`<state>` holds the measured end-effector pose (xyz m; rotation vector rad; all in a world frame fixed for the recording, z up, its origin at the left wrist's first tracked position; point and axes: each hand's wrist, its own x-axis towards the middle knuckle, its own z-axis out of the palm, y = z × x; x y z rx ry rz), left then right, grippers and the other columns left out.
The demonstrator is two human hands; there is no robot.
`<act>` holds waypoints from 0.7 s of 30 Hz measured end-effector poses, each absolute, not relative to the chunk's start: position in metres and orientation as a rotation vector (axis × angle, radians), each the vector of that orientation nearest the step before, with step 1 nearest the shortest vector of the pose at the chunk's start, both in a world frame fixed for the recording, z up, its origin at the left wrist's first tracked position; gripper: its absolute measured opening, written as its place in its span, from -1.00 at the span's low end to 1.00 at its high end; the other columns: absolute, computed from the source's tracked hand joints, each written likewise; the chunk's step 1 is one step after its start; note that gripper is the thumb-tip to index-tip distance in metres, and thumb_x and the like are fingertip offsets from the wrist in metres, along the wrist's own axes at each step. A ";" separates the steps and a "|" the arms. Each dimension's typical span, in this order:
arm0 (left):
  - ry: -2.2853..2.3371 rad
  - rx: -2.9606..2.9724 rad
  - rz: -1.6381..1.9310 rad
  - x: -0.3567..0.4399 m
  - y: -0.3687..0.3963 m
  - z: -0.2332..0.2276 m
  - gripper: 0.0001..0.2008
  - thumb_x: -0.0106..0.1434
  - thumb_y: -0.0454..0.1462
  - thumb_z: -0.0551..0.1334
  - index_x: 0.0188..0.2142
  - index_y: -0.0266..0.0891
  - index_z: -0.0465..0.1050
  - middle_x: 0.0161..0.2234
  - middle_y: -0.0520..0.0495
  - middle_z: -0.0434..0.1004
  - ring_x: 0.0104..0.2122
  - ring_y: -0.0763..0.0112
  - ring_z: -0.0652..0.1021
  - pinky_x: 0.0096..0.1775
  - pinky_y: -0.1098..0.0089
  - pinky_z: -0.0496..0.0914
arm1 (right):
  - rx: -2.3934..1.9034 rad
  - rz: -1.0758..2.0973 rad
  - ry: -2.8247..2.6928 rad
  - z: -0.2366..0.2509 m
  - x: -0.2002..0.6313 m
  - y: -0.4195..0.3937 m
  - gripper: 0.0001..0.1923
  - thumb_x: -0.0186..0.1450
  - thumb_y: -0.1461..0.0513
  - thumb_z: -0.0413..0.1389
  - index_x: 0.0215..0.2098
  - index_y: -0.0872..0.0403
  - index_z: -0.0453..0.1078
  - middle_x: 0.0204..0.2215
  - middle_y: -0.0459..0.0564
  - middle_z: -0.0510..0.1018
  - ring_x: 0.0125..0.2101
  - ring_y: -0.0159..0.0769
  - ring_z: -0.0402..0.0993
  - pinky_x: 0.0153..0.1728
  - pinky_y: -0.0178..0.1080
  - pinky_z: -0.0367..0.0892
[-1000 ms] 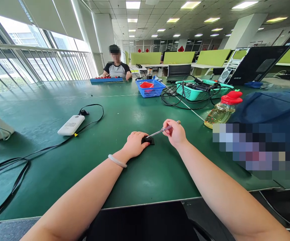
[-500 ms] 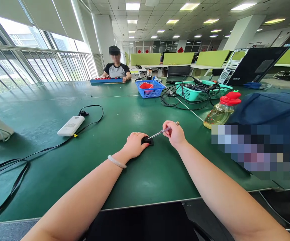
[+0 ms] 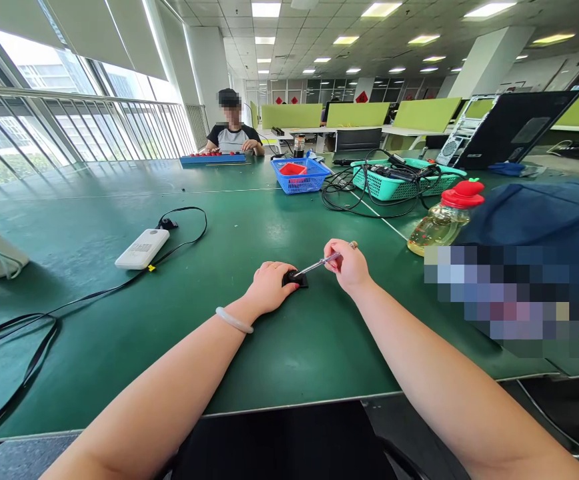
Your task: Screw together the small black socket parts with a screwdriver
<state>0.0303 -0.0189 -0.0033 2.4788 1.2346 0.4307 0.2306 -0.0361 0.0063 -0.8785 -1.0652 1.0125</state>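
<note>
- My left hand (image 3: 269, 287) is clamped down on the little black part (image 3: 297, 279) so it won't slide on the table (image 3: 119, 333).
- My right hand (image 3: 349, 267) pinches the screwdriver (image 3: 319, 263), tilted, its tip on that part.

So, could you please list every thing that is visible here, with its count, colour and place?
small part: 1, black, on the table under the left fingers
thin tool: 1, metal, tip on the small part
table: 1, green, across the view
power bank: 1, white, left of centre, with a black cable
bottle: 1, clear with red cap, at right
baskets: 2, blue and teal, far side
blue bag: 1, at right
laptop: 1, black, far right
another person: 1, seated at the far end
left hand: 1, pressing on the small part
right hand: 1, gripping the thin tool
</note>
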 end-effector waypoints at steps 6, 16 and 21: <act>1.235 2.482 0.438 0.030 -0.018 -0.005 -0.69 0.30 -0.19 0.24 0.04 -0.11 0.47 0.11 -0.08 0.52 0.19 0.06 0.36 0.23 0.03 0.25 | -0.892 1.010 -1.031 0.009 0.235 -0.036 -0.78 0.01 0.15 0.07 -0.73 0.05 0.31 -0.85 -0.19 0.11 -0.77 -0.49 0.02 -0.68 -0.35 -0.10; 1.234 2.481 0.453 0.030 -0.016 -0.007 -0.69 0.30 -0.19 0.24 0.03 -0.12 0.47 0.09 -0.09 0.53 0.16 0.08 0.39 0.24 0.03 0.24 | -0.891 1.001 -0.943 0.008 0.228 -0.038 -0.78 0.01 0.16 0.07 -0.74 0.05 0.29 -0.84 -0.21 0.10 -0.77 -0.51 0.00 -0.68 -0.36 -0.10; 1.239 2.490 0.460 0.031 -0.016 -0.007 -0.69 0.29 -0.19 0.24 0.02 -0.12 0.46 0.07 -0.09 0.54 0.15 0.07 0.39 0.23 0.03 0.25 | -0.908 0.968 -0.838 0.007 0.222 -0.038 -0.80 -0.02 0.18 0.05 -0.75 0.05 0.27 -0.85 -0.22 0.07 -0.77 -0.52 -0.04 -0.70 -0.36 -0.11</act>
